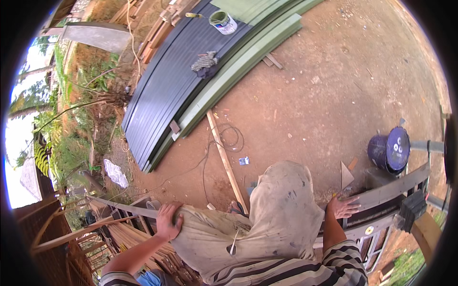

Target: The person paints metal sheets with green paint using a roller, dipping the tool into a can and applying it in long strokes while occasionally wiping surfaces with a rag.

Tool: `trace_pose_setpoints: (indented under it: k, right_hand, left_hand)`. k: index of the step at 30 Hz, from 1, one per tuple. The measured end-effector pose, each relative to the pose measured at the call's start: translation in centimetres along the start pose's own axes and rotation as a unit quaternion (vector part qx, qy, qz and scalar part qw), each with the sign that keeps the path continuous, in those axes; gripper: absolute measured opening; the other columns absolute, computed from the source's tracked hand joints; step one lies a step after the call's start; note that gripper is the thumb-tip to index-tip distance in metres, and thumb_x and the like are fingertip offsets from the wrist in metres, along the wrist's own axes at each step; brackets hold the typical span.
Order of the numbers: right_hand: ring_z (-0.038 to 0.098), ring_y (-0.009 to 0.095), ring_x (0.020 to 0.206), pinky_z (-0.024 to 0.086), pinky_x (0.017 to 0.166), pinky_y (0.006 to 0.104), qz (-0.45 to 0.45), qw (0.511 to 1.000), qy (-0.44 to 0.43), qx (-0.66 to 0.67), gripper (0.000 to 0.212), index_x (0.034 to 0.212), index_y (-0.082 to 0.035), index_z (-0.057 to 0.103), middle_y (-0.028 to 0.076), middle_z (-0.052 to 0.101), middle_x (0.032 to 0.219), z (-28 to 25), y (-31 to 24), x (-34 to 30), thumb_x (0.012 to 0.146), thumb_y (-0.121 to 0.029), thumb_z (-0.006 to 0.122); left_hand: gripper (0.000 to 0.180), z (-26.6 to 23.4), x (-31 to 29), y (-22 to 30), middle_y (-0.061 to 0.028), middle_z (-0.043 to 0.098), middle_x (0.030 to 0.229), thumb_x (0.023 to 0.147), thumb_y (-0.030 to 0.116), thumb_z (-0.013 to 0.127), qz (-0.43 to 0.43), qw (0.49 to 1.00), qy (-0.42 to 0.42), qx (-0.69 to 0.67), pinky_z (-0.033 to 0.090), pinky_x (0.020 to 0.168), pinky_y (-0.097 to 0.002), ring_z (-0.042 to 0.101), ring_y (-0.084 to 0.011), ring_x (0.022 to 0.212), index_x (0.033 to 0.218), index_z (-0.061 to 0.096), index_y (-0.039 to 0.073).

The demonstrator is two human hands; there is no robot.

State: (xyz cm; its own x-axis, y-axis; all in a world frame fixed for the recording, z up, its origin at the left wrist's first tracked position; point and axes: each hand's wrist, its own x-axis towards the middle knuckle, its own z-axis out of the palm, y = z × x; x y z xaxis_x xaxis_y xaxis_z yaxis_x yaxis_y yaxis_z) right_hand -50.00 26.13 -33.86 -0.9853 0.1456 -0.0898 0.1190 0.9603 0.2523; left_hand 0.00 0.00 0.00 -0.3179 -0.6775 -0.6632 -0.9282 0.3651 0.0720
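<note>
So, left hand (169,222) draped loosely over knee of beige stained cloth trousers (288,205), nothing gripped; right hand (342,208) empty, fingers spread, beside long grey beam (391,188).

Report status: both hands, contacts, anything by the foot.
Left hand on knee. Right hand open at grey beam. Wooden strip beside foot.

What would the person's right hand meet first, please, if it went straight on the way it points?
The right hand would most likely meet the grey plank first; depth is unclear, so they may already touch.
</note>
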Motion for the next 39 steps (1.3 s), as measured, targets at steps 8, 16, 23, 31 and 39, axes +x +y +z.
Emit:
trace_pose_setpoints:
  k: [8,16,23,31,39]
  right_hand:
    - [0.018,0.038,0.143,0.025,0.110,0.0560,0.040,0.998,-0.034,0.040,0.081,0.153,-0.023,0.015,0.017,0.019,0.156,-0.1,-1.0,-0.3,0.085,-0.045,0.054]
    - [0.039,0.039,0.132,0.036,0.103,0.0525,0.120,0.988,0.083,0.043,0.069,0.146,-0.017,0.035,0.019,0.042,0.143,-2.0,-3.8,5.7,0.085,-0.040,0.056]
    - [0.048,0.042,0.125,0.040,0.102,0.0503,0.041,0.992,-0.115,0.039,0.060,0.140,-0.010,0.045,0.022,0.052,0.135,-4.1,-24.7,8.3,0.087,-0.037,0.053]
    - [0.061,0.015,0.079,0.048,0.059,0.0318,-0.470,0.746,-0.376,0.285,0.043,0.132,-0.010,0.053,0.009,0.065,0.099,-8.3,-82.3,-11.1,0.089,-0.016,0.055]
    - [0.048,0.043,0.120,0.043,0.091,0.0641,-0.457,0.741,-0.487,0.064,0.120,0.151,-0.007,0.012,0.021,0.046,0.139,7.2,-110.3,-42.7,0.065,-0.055,0.081]
  left_hand:
    - [0.068,1.7,6.2,3.6,-0.0226,0.018,0.155,0.091,0.040,0.056,-0.162,0.950,0.254,-0.081,0.023,0.114,-0.0468,0.024,-0.0436,0.140,0.149,0.031,0.013]
    - [0.081,7.9,40.8,0.3,-0.0292,0.032,0.147,0.089,0.056,0.053,-0.104,0.913,0.102,-0.380,0.027,0.113,-0.0422,0.030,-0.0406,0.139,0.150,0.025,0.011]
    - [0.091,0.0,54.8,-2.7,-0.0288,0.025,0.151,0.083,0.061,0.054,-0.105,0.943,-0.171,-0.266,0.029,0.109,-0.0554,0.037,-0.0450,0.134,0.153,0.015,0.018]
    - [0.088,-0.2,68.1,-12.6,-0.0282,0.024,0.151,0.076,0.042,0.067,-0.201,0.891,-0.181,-0.364,0.044,0.093,-0.0631,0.045,-0.0442,0.128,0.149,0.023,0.021]
    - [0.076,2.7,69.0,-16.1,-0.0259,0.051,0.125,0.077,0.046,0.066,-0.267,0.861,-0.181,-0.392,0.052,0.085,-0.0448,0.063,-0.0383,0.104,0.140,0.037,0.014]
